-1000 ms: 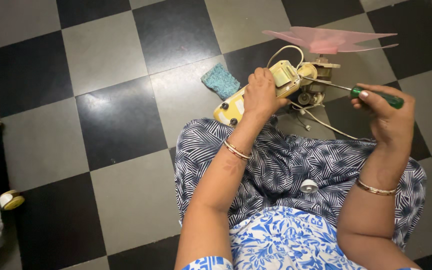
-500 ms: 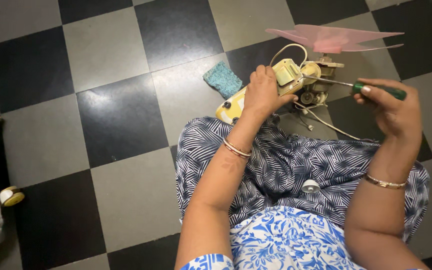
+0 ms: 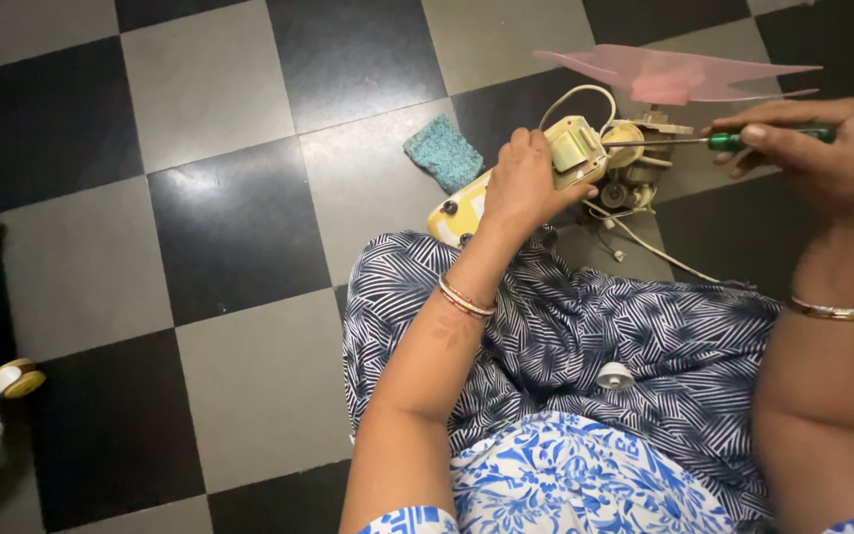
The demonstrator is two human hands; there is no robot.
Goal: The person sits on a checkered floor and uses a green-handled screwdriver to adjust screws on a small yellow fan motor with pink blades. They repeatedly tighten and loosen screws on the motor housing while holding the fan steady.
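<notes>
**A:** What does the head view show of your hands?

**B:** I sit on a black-and-grey checkered floor (image 3: pixel 229 227). My left hand (image 3: pixel 526 188) has its grip closed around a cream-yellow fan motor unit (image 3: pixel 555 163), holding it just beyond my knee. My right hand (image 3: pixel 822 163) has its grip closed on a green-handled screwdriver (image 3: pixel 733 139), whose metal tip reaches the motor's exposed parts.

**A:** What lies around them?

**B:** A pink fan blade (image 3: pixel 679 74) stands at the motor's far end. A teal sponge (image 3: pixel 444 153) lies on the floor just left of the unit. A small white cap (image 3: pixel 614 375) rests on my patterned lap.
</notes>
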